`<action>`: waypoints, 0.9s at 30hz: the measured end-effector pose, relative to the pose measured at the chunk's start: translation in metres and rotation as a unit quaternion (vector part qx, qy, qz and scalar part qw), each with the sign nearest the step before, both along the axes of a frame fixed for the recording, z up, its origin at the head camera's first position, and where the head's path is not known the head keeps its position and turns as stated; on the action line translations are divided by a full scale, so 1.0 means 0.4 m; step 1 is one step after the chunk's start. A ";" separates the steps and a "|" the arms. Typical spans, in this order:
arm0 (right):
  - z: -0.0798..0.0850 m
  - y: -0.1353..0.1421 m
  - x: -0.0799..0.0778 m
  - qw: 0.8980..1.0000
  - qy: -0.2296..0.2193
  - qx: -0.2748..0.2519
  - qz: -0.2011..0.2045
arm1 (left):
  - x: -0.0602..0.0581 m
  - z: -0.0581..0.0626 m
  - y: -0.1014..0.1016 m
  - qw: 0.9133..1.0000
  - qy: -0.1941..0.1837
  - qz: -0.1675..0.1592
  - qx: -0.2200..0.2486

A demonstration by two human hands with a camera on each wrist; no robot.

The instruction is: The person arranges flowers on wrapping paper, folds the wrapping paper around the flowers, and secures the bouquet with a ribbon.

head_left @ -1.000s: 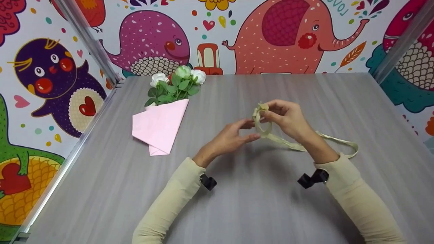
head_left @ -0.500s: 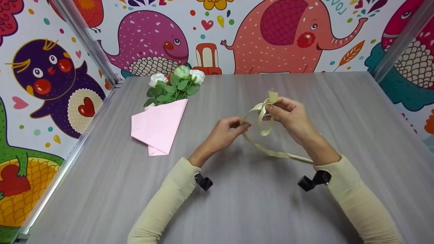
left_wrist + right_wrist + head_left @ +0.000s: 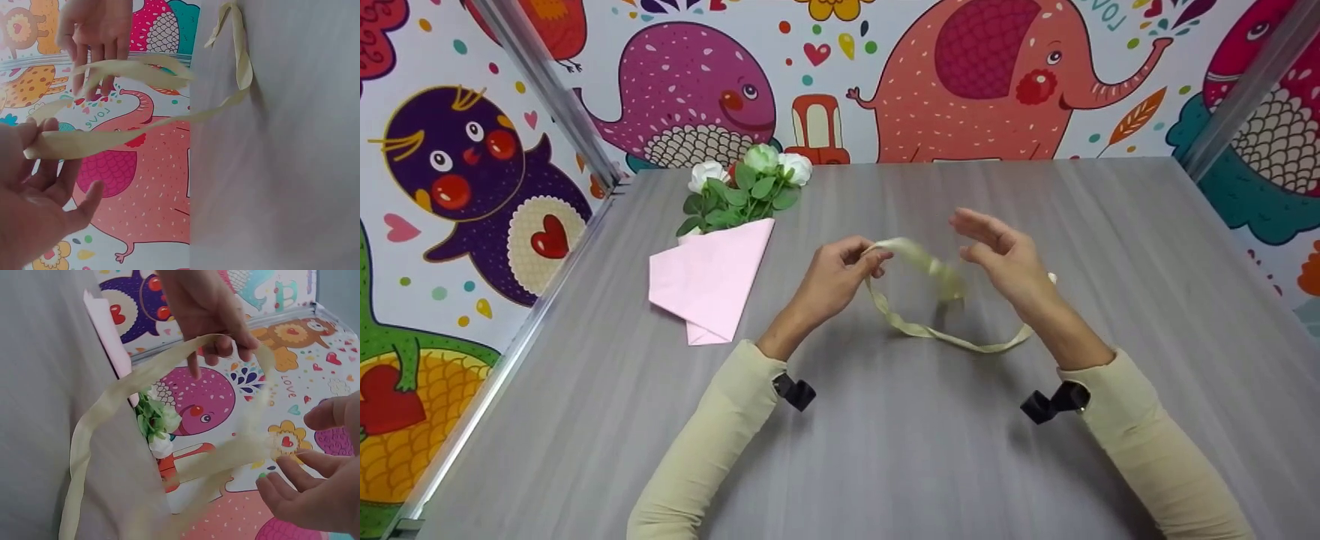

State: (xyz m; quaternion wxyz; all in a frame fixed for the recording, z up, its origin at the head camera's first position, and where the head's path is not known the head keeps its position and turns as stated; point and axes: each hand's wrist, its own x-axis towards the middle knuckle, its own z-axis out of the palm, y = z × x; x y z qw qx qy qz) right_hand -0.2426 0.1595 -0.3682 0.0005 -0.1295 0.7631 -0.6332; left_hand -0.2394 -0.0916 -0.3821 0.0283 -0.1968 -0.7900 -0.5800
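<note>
A pale yellow-green ribbon [image 3: 919, 330] hangs from my left hand [image 3: 829, 281], which pinches it between thumb and fingertips above the table. One end of the ribbon swings free in a blur between the two hands; the rest curves down onto the table and passes behind the right wrist. My right hand [image 3: 1003, 259] is raised at the right, fingers extended and apart from the ribbon. In the right wrist view the ribbon [image 3: 107, 402] loops over the left hand's fingers [image 3: 244, 337], while the right hand's fingers [image 3: 287, 486] hold nothing.
A bouquet of white and green artificial roses [image 3: 750, 184] in a folded pink wrapper [image 3: 709, 281] lies at the left of the grey wood-grain table [image 3: 885, 450]. Cartoon-printed panels [image 3: 825, 75] stand behind and at both sides, with metal posts [image 3: 555, 90] at the corners.
The left hand has taken the ribbon and drawn it leftward. The right hand has let go of the ribbon's looped, knotted part, which now drops in a blur between the hands.
</note>
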 end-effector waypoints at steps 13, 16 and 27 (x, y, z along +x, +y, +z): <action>-0.022 -0.046 -0.023 0.967 -0.015 0.117 0.228 | 0.013 0.021 0.009 0.996 0.007 -0.056 -0.069; -0.033 -0.045 -0.032 0.965 -0.052 0.084 0.244 | 0.013 0.016 0.006 0.995 0.000 -0.067 -0.073; -0.035 0.008 -0.044 0.981 -0.080 0.008 0.175 | -0.004 -0.012 -0.086 0.994 -0.062 -0.045 -0.073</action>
